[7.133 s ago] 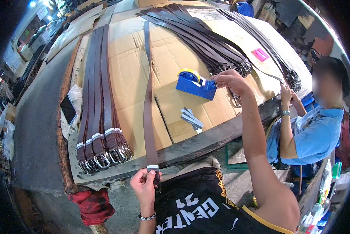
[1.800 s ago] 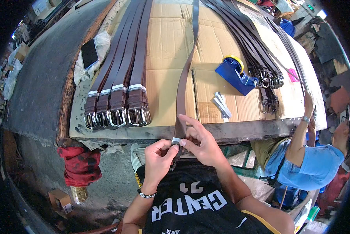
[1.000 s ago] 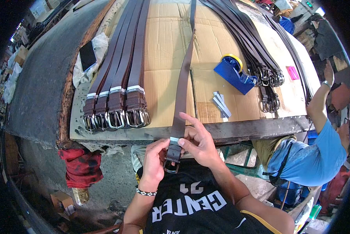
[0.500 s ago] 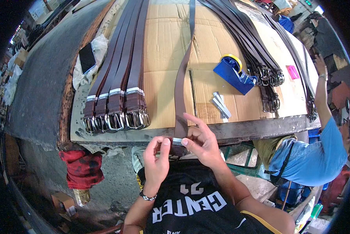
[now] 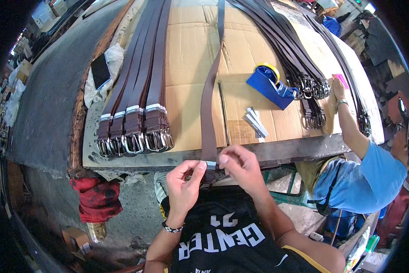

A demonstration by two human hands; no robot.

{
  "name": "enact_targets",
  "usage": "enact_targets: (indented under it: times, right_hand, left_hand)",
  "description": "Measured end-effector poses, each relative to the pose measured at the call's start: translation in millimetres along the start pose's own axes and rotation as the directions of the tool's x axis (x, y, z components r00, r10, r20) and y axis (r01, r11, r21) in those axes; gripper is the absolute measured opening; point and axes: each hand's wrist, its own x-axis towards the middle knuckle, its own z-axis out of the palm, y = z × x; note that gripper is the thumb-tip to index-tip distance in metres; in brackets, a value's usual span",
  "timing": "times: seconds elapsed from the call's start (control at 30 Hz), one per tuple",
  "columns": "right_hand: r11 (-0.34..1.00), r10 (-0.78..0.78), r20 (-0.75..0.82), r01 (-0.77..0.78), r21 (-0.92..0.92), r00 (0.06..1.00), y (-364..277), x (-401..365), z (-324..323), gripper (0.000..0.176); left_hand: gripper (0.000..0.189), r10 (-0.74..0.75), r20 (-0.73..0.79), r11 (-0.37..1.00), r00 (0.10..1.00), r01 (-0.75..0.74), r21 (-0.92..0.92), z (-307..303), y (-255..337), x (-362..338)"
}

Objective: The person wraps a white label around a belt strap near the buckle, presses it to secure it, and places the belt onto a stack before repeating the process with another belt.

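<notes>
— Where is the brown belt point(image 5: 209, 109)?

— It runs down the middle of the frame over the cardboard point(image 5: 190, 59). Its near end hangs over the table edge point(image 5: 277, 152), just below centre.

— And the hands?

— Both meet at the white tape band point(image 5: 210, 164) wrapped round that end. The left hand point(image 5: 184, 184) is loosely curled, its thumb tip pressed on the band's left side. The right hand point(image 5: 241, 166) has its fingers folded in and pinches the band from the right.

— So neither hand is spread open?

— No, both are closed on the belt at the band.

— What lies around?

— Finished belts point(image 5: 136, 123) lie in a row at left, buckles toward the edge. A blue tape dispenser point(image 5: 270, 86) sits right of centre, with white strips point(image 5: 256, 123) below it. A co-worker's hand point(image 5: 337, 88) rests on the table at right.
</notes>
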Motion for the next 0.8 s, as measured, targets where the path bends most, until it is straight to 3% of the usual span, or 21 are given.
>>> enact_targets:
  times: [0.13,0.17,0.27,0.37,0.67,0.8]
  right_hand:
    - [0.997,0.077,0.124,-0.072,-0.041,0.989,4,-2,7,0.018]
    - [0.999,0.003,0.099,-0.007,0.046,0.995,15,0,13,0.019]
    - [0.998,-0.032,0.094,0.026,0.064,0.995,8,0,18,0.019]
    - [0.998,-0.001,0.144,0.009,-0.055,0.99,15,2,11,0.017]
    - [0.991,0.13,0.231,-0.137,0.011,0.964,7,3,3,0.015]
    - [0.999,-0.012,0.108,0.008,0.036,0.994,-4,2,20,0.017]
  left_hand:
    - [0.019,0.08,0.01,0.994,0.997,-0.08,0.08,6,6,-3]
    - [0.02,0.069,0.018,0.994,0.997,-0.07,0.086,6,6,-3]
    - [0.021,0.058,0.029,0.991,0.998,-0.061,0.115,5,5,-3]
    - [0.023,0.091,0.015,0.982,0.996,-0.093,0.163,6,5,-4]
    - [0.024,0.145,-0.021,0.969,0.989,-0.138,0.204,5,5,-4]
    - [0.023,0.222,-0.014,0.945,0.975,-0.211,0.251,8,4,-3]
